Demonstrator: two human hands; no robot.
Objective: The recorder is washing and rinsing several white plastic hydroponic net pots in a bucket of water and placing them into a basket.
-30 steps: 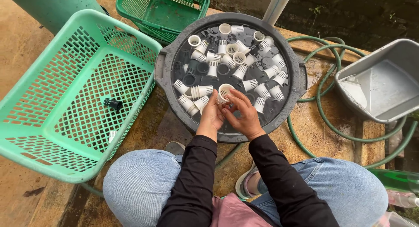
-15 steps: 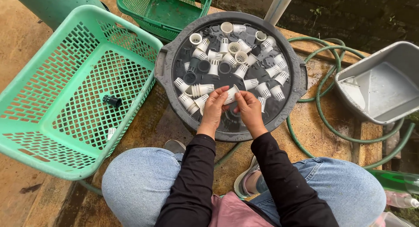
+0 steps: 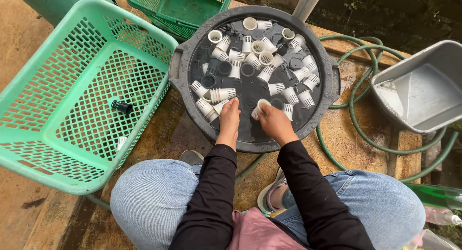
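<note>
The right hand pinches a small white slotted cup by its rim, just above the near part of the round dark basin. The left hand reaches in beside it, fingers pressed together and pointing down at the dark water; whether they grip anything cannot be told. More white cups and a few dark ones float crowded across the far and left parts of the basin (the nearest lie just left of the left hand).

To the left, touching the basin's rim, stands a light green mesh basket with one black cup on its floor. A darker green basket sits at the far side. To the right, a grey rectangular tub rests well apart, with a green hose looping between it and the basin.

Everything stands on wet, stained planks. The person's knees close off the near side; open room remains only between basin and tub.
</note>
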